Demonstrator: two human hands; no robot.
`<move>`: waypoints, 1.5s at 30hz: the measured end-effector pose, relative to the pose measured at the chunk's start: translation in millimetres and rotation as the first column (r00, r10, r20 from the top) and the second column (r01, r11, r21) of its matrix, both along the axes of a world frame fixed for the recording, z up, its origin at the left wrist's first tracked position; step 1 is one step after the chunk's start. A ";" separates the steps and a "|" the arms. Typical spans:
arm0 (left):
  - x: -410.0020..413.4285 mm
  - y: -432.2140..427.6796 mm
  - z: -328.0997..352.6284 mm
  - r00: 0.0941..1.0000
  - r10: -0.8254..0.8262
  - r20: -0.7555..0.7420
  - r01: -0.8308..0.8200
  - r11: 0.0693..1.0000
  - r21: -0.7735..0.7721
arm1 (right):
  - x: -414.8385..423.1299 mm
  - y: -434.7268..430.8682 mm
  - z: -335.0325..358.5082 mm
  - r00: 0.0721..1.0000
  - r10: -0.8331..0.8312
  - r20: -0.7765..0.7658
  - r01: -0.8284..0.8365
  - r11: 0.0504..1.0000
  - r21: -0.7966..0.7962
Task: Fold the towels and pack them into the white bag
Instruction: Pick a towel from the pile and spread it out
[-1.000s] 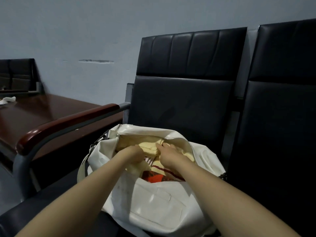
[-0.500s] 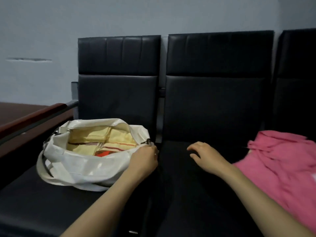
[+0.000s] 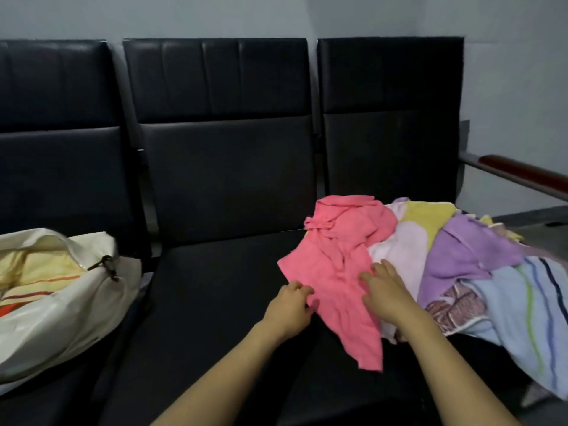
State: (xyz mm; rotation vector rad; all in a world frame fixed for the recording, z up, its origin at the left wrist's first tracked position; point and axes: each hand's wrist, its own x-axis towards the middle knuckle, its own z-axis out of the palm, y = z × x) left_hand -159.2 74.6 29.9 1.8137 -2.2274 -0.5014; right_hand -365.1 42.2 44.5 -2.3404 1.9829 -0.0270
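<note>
A row of black padded seats (image 3: 221, 272) stands against a pale wall, and the white bag (image 3: 61, 305) sits on the leftmost seat with its mouth open. Yellow striped towels (image 3: 33, 272) lie inside the bag, and a dark metal clip (image 3: 106, 267) hangs at its rim. The pink towel (image 3: 338, 259) lies crumpled across the gap between the middle seat and the right one, its lower corner trailing toward the front edge. The left hand (image 3: 289, 305) is at the towel's left edge with its fingers curled and seems to pinch the cloth there. The right hand (image 3: 387, 293) rests flat on top of the towel, fingers nearly straight and slightly spread. Just beside the pink towel, on the right seat, is a loose heap of other towels: a purple towel (image 3: 461, 256), a yellow towel (image 3: 427, 218), a pale lilac one (image 3: 399, 250) and a light blue striped towel (image 3: 522, 321). A reddish-brown armrest (image 3: 522, 173) runs along the far right.
</note>
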 end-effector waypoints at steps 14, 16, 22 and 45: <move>33.4 -8.7 -18.5 0.993 -0.083 0.088 0.080 0.996 0.029 | 34.3 -1.2 -16.7 0.982 0.175 -0.072 -0.164 0.977 0.133; 64.2 5.1 -16.6 0.996 -0.008 0.087 0.003 0.998 0.056 | 50.5 3.8 -18.9 0.966 0.247 -0.071 -0.234 0.960 0.157; 125.8 53.9 -7.9 0.934 0.168 0.315 -0.226 0.961 0.157 | 105.2 24.8 -21.6 0.903 0.403 0.149 -0.429 0.862 0.270; 175.2 86.1 -29.1 0.884 0.461 -0.072 -0.463 0.886 -0.021 | 111.5 16.5 -21.1 0.956 0.290 -0.028 -0.277 0.933 0.230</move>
